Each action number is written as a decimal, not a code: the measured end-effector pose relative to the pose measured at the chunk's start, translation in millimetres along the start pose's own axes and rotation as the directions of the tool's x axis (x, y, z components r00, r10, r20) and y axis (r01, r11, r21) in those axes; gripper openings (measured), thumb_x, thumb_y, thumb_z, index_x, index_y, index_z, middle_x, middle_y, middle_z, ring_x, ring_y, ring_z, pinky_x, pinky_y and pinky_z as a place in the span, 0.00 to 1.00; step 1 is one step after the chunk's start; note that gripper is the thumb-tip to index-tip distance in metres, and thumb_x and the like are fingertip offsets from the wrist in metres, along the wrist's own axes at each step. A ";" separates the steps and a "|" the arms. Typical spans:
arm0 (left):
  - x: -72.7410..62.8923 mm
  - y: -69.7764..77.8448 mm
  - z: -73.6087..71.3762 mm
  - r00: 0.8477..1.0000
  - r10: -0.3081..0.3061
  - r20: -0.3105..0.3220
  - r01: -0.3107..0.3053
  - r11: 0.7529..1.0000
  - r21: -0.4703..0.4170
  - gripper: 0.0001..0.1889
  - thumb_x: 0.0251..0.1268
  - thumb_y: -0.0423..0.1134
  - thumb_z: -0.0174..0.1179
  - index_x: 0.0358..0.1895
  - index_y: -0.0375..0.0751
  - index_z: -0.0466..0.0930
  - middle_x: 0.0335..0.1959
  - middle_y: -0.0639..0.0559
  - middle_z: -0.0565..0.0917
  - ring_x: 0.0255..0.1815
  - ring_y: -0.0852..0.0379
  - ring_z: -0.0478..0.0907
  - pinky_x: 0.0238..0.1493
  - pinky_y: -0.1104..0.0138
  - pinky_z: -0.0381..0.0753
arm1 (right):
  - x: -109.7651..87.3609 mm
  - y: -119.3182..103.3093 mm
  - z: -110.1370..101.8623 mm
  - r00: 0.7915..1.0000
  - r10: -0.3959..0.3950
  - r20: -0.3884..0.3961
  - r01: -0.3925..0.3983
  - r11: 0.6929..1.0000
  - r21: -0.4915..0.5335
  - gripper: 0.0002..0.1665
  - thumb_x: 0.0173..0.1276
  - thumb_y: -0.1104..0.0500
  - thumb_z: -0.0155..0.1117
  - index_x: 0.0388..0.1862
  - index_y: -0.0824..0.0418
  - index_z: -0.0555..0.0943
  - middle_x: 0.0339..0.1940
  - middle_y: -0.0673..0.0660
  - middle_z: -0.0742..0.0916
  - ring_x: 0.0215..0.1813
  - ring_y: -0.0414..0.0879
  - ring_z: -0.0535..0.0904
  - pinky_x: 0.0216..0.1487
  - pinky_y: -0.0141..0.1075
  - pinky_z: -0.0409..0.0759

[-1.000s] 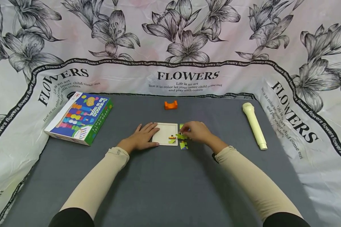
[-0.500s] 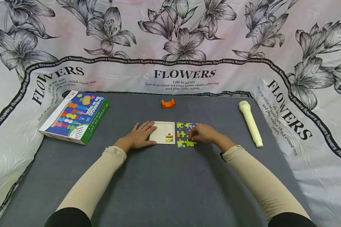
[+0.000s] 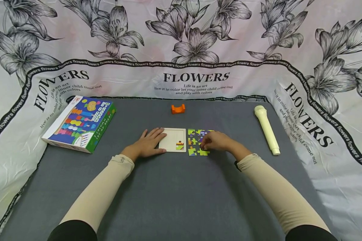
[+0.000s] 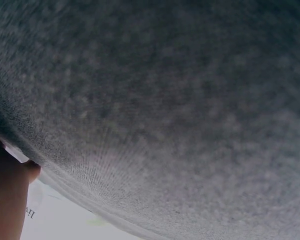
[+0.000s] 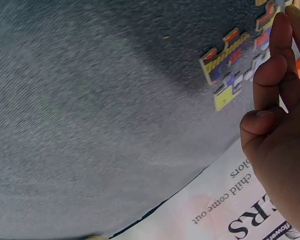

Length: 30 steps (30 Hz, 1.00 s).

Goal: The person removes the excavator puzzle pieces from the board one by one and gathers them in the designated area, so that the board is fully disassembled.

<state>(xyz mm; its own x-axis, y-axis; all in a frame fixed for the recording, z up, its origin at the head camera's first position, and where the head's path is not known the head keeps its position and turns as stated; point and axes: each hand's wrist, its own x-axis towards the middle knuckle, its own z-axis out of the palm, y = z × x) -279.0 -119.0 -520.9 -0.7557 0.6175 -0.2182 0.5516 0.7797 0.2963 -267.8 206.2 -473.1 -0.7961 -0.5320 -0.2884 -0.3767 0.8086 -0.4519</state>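
Observation:
My left hand (image 3: 148,143) lies flat with its fingers spread, and its fingertips touch the left side of a pale square puzzle board (image 3: 170,140). Green and orange puzzle pieces (image 3: 179,146) sit in the board's lower right corner. To the right of the board lie several colourful loose puzzle pieces (image 3: 193,141), close together. My right hand (image 3: 218,141) is over their right side, thumb and index finger pinching a puzzle piece that is mostly hidden. In the right wrist view its other fingers curl beside more pieces (image 5: 224,57). The left wrist view shows only part of my left hand (image 4: 10,192).
A blue and green toy box (image 3: 81,124) lies at the back left of the grey table (image 3: 169,194). At the back middle stands an orange block (image 3: 178,109). A pale yellow stick (image 3: 266,130) lies to the right. A floral sheet (image 3: 196,90) hangs behind.
My right hand has moved right across the loose pieces, uncovering those nearest the board, and has stayed there over the last half second. My left hand keeps its place on the board.

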 end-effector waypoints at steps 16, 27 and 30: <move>-0.3 2.2 0.3 1.000 0.001 -0.004 -0.001 1.000 0.009 0.40 0.68 0.64 0.49 0.77 0.48 0.52 0.80 0.49 0.46 0.80 0.46 0.40 0.73 0.38 0.36 | 37.3 -44.8 20.1 0.990 -0.103 -0.099 0.098 0.994 -0.054 0.11 0.67 0.57 0.65 0.47 0.56 0.86 0.43 0.49 0.88 0.39 0.41 0.80 0.49 0.43 0.76; -1.8 1.8 0.3 1.000 0.010 -0.018 -0.010 1.000 0.005 0.40 0.68 0.64 0.50 0.77 0.48 0.53 0.80 0.49 0.47 0.80 0.46 0.41 0.72 0.38 0.37 | 51.8 -58.1 34.6 0.976 -0.173 -0.131 0.131 0.950 -0.282 0.16 0.60 0.56 0.72 0.48 0.54 0.85 0.42 0.51 0.86 0.44 0.45 0.80 0.50 0.45 0.76; -1.1 1.4 0.7 1.000 0.008 -0.014 -0.008 1.000 0.013 0.40 0.68 0.65 0.49 0.77 0.49 0.53 0.80 0.50 0.46 0.80 0.47 0.40 0.72 0.38 0.37 | 52.3 -59.7 35.2 0.977 -0.172 -0.128 0.127 0.946 -0.299 0.17 0.60 0.56 0.72 0.49 0.54 0.85 0.42 0.51 0.86 0.44 0.45 0.80 0.50 0.45 0.76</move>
<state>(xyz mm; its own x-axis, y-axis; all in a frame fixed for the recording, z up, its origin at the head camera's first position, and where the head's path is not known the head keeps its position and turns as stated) -277.1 -118.6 -520.9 -0.7560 0.6224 -0.2027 0.5622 0.7760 0.2860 -270.3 121.3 -490.9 -0.7736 -0.6264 -0.0958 -0.5992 0.7723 -0.2112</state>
